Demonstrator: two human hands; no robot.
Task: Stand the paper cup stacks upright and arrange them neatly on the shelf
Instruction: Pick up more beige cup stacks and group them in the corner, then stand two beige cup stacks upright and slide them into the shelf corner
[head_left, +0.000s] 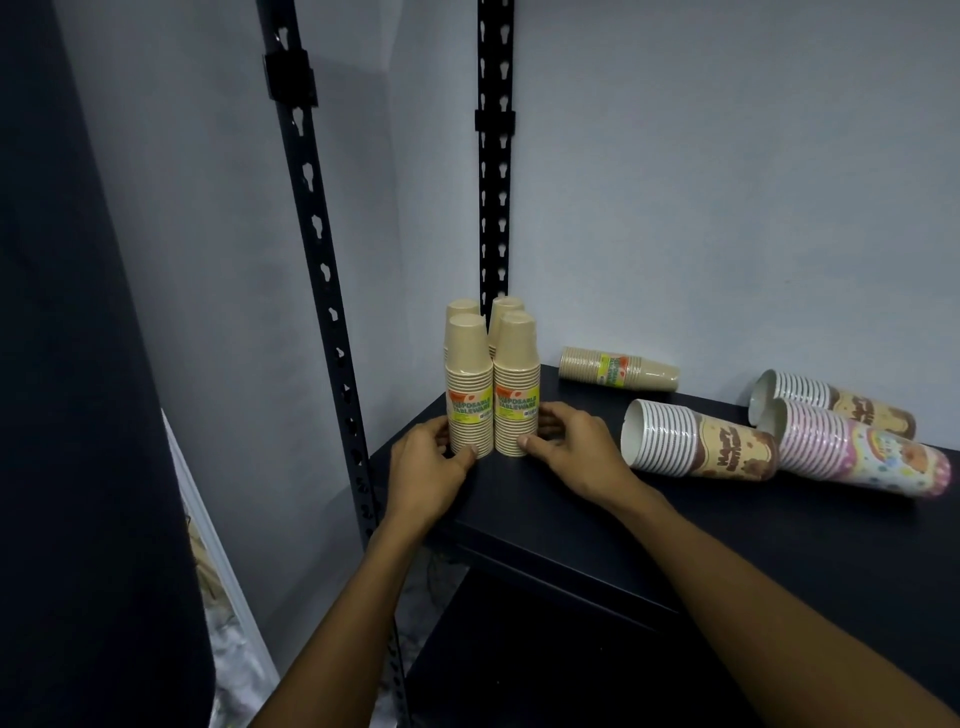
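Note:
Several tan paper cup stacks stand upright in the back left corner of the black shelf (571, 499). My left hand (428, 462) presses the base of the front left stack (469, 384), and my right hand (569, 449) presses the base of the front right stack (516, 384). Two more tan stacks stand behind them, mostly hidden. Another tan stack (618, 369) lies on its side by the back wall. Three patterned stacks lie on their sides at the right: a brown one (696, 439), a pink one (857, 457) and a brown one behind (836, 402).
Black slotted shelf posts (317, 244) (494, 171) rise at the left and at the back corner. Grey walls close the shelf at the left and behind. A lower shelf (519, 665) sits under the front edge. A dark panel fills the far left.

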